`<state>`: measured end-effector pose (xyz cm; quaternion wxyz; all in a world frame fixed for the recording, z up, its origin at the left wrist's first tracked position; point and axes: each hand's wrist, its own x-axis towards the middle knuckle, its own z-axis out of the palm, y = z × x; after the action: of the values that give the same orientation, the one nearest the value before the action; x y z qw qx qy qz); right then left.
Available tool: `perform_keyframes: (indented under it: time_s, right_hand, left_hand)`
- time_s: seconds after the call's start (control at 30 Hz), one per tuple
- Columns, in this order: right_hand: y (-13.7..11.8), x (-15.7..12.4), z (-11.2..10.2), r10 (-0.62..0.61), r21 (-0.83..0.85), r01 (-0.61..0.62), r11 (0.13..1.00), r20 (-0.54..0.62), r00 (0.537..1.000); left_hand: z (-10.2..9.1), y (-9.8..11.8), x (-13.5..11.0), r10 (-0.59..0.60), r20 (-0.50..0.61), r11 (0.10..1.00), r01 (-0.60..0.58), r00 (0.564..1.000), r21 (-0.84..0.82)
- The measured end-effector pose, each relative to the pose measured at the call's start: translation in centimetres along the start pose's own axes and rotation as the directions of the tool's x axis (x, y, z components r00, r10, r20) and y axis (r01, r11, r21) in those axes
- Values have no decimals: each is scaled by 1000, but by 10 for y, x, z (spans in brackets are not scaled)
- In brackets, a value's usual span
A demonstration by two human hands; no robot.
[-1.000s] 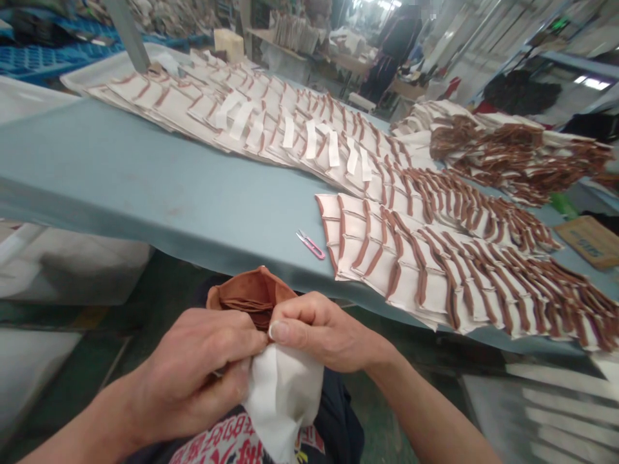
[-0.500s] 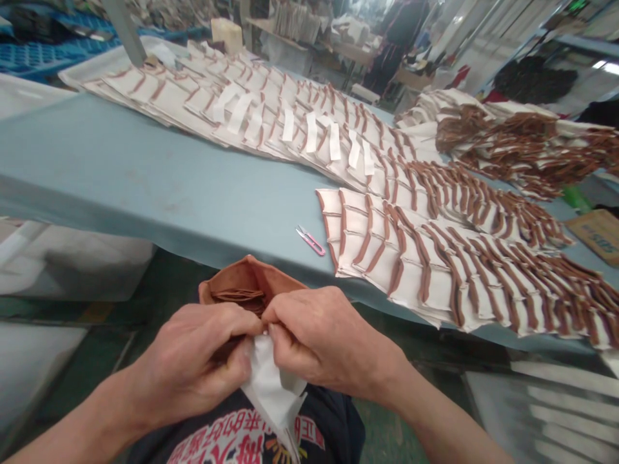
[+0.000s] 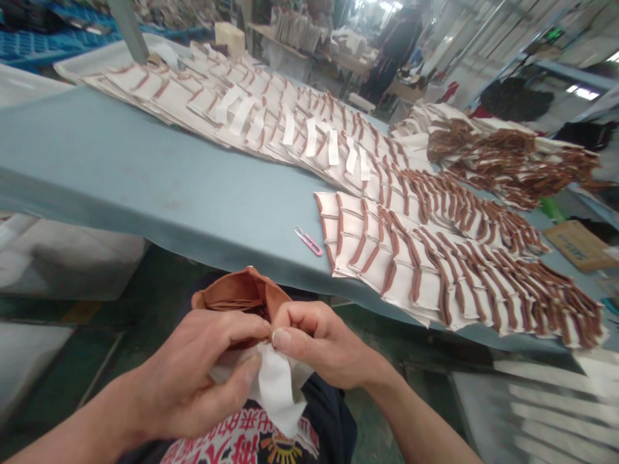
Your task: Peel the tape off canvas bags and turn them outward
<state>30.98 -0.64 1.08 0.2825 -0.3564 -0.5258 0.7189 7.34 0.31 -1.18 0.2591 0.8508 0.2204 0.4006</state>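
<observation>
Below the table edge, my left hand (image 3: 193,377) and my right hand (image 3: 322,345) meet, both closed. Between them they pinch a white fabric piece (image 3: 278,386) that hangs down over my lap. Behind my fingers sits a bundle of brown leather pieces (image 3: 236,293), folded and held against my left hand. Thumb and forefinger of each hand press on the white piece's top edge.
A blue-grey table (image 3: 145,187) carries long overlapping rows of white pieces with brown trim (image 3: 435,270), some with white strips (image 3: 309,138). Pink thread snips (image 3: 308,241) lie near the front edge. A heap of similar pieces (image 3: 507,158) lies far right. A person stands at the back (image 3: 396,45).
The white piece has been worked between my fingers and hangs shorter than a second ago. Both hands stay together over my lap, shifting only slightly.
</observation>
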Motion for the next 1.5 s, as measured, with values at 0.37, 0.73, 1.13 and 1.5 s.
perform_keyframes:
  time_s: [0.37,0.73,1.13,1.5]
  right_hand:
    - [-19,-15,-2,-464,-758,418,501,172,869]
    - [-12,-14,-7,-304,-628,259,734,38,952]
    - [-10,4,-18,-74,-446,75,892,20,997]
    - [-7,7,-10,-333,-680,304,667,92,938]
  left_hand:
    - [-17,14,18,-355,340,880,434,871,-193]
    - [-6,12,8,-110,206,987,83,972,135]
    - [-6,5,20,-182,230,980,156,956,123]
    - [-14,3,17,-318,301,939,343,899,-34]
